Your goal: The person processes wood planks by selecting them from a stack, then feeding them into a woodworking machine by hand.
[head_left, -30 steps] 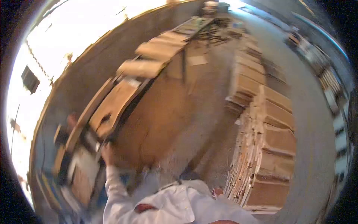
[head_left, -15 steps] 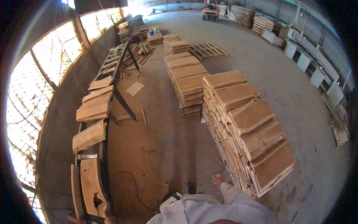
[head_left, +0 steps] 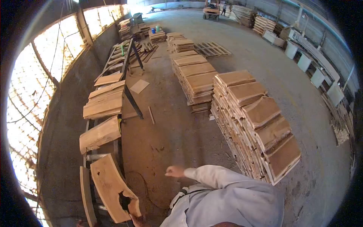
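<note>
A pale wooden board [head_left: 109,185] with a dark ragged hole lies slanted on the near end of the metal rack. At its near right edge, by the hole, my left hand [head_left: 137,218] is closed on it, partly cut off by the frame's bottom. My right hand [head_left: 175,171] is in mid-air in front of my body, its fingers loosely bent and a little apart, with nothing seen in them. A narrow wooden strip [head_left: 87,196] lies along the board's left side.
More boards [head_left: 104,100] lie across the rack [head_left: 134,100] further off. Tall stacks of boards [head_left: 257,132] stand to my right, with another stack [head_left: 194,79] behind. A loose stick [head_left: 151,115] and a cable [head_left: 145,189] lie on the floor. A forklift [head_left: 211,12] stands far back.
The holed board's near end has swung right, away from the narrow strip, with my left hand on it. My right hand has moved left, from beside the stack to in front of my body.
</note>
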`<state>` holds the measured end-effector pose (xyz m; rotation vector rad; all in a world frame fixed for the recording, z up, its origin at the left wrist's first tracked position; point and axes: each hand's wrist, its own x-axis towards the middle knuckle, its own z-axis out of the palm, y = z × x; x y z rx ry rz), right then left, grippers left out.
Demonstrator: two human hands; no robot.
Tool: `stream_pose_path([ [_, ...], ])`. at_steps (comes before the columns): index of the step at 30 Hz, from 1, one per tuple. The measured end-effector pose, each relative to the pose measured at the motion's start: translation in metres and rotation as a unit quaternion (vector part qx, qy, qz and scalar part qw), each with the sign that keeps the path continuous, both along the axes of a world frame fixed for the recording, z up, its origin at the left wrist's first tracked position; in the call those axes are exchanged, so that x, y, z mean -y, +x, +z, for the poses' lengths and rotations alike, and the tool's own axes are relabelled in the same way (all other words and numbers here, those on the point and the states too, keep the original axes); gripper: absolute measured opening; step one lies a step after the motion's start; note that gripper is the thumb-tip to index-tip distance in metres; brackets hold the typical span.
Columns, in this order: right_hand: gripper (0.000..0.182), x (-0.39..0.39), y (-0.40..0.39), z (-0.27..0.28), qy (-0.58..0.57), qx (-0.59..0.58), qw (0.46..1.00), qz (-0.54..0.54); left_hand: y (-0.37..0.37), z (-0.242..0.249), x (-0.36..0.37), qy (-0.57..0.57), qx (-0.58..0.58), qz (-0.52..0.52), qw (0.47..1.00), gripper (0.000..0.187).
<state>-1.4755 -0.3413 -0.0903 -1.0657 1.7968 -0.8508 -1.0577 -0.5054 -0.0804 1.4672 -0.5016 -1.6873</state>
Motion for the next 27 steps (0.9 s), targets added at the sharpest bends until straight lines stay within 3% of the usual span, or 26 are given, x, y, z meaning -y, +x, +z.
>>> stream_pose_path([
  [2,0.059,0.056,0.031,0.029,-0.049,-0.024,0.995,0.080,-0.006,0.001,0.027,-0.001,-0.009,-0.010,1.000,0.054],
  [6,0.075,0.133,0.104,0.055,0.020,0.074,0.989,0.123,-0.020,0.001,0.061,0.002,-0.030,-0.032,0.999,0.054],
  [9,0.100,0.156,0.163,0.056,0.050,0.312,0.948,0.040,-0.024,-0.002,0.069,0.001,-0.043,-0.047,0.998,0.053],
  [12,0.112,0.186,0.199,0.026,0.103,0.464,0.879,0.017,-0.028,-0.001,0.072,-0.001,-0.051,-0.059,0.997,0.053],
  [15,0.076,0.194,0.217,0.031,0.120,0.398,0.892,-0.176,-0.035,-0.001,0.066,0.004,-0.062,-0.067,0.996,0.052],
  [18,0.071,0.191,0.211,0.018,0.020,0.562,0.827,-0.025,-0.045,0.000,0.054,0.007,-0.069,-0.076,0.995,0.052],
  [20,0.062,0.189,0.219,-0.001,-0.004,0.528,0.847,-0.063,-0.053,0.003,0.046,0.008,-0.073,-0.087,0.993,0.051],
  [23,0.049,0.150,0.199,0.043,-0.034,0.518,0.850,-0.090,-0.059,0.002,0.031,0.011,-0.082,-0.097,0.992,0.051],
  [25,0.045,0.108,0.179,0.094,-0.131,0.583,0.800,-0.050,-0.056,0.003,0.017,0.008,-0.089,-0.103,0.991,0.051],
  [26,0.031,0.106,0.183,0.085,-0.101,0.516,0.837,-0.153,-0.053,0.005,0.008,0.007,-0.095,-0.108,0.990,0.051],
  [27,0.034,0.097,0.179,0.072,-0.121,0.517,0.835,-0.144,-0.051,0.007,0.001,0.008,-0.099,-0.118,0.988,0.050],
])
